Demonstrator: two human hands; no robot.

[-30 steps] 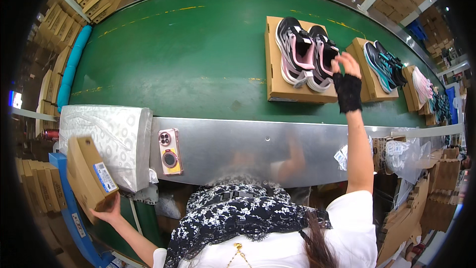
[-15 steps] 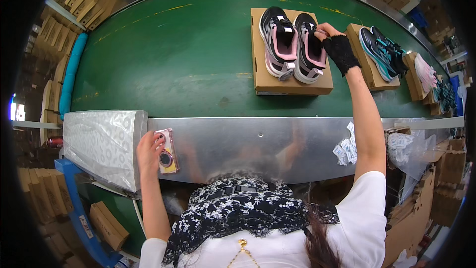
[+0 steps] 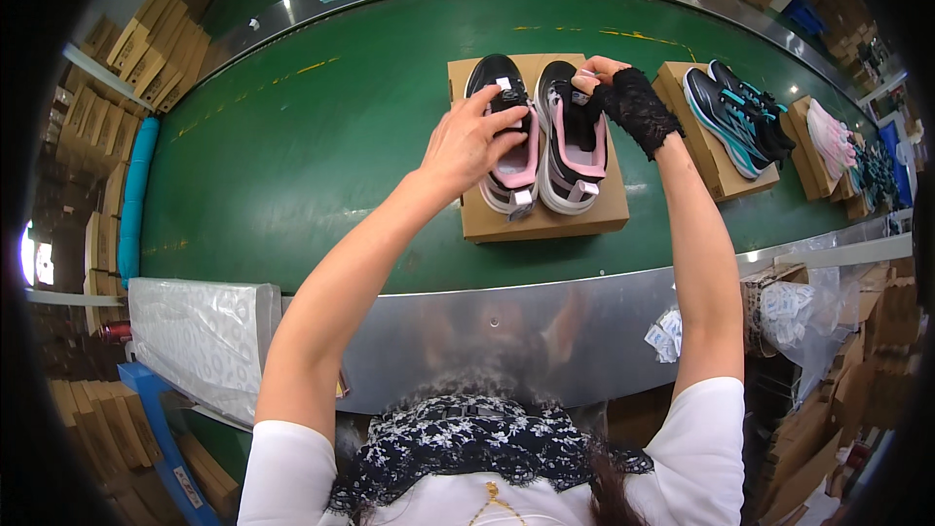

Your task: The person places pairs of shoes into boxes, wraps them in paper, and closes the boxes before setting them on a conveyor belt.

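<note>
A pair of black sneakers with pink lining and white soles rests on a brown cardboard box (image 3: 545, 226) on the green conveyor belt (image 3: 292, 166). My bare left hand (image 3: 463, 144) lies over the left sneaker (image 3: 495, 70), its fingers apart and touching the tongue area. My right hand (image 3: 609, 83), in a black fingerless glove, pinches at the tongue of the right sneaker (image 3: 573, 170). The fingertips partly hide what they grip. Behind my left forearm, only an edge of the phone (image 3: 343, 385) shows.
Black and teal sneakers (image 3: 726, 117) sit on another box to the right, with pink shoes (image 3: 830, 136) beyond. On the metal ledge (image 3: 438, 331) are a plastic-covered stack (image 3: 200, 336) and small white packets (image 3: 666, 336). Stacked cartons (image 3: 161, 49) stand at the far left.
My left hand has left the phone and reached forward onto the left sneaker. My right hand stays at the right sneaker's tongue. The whole view has shifted, with the ledge lower in the picture.
</note>
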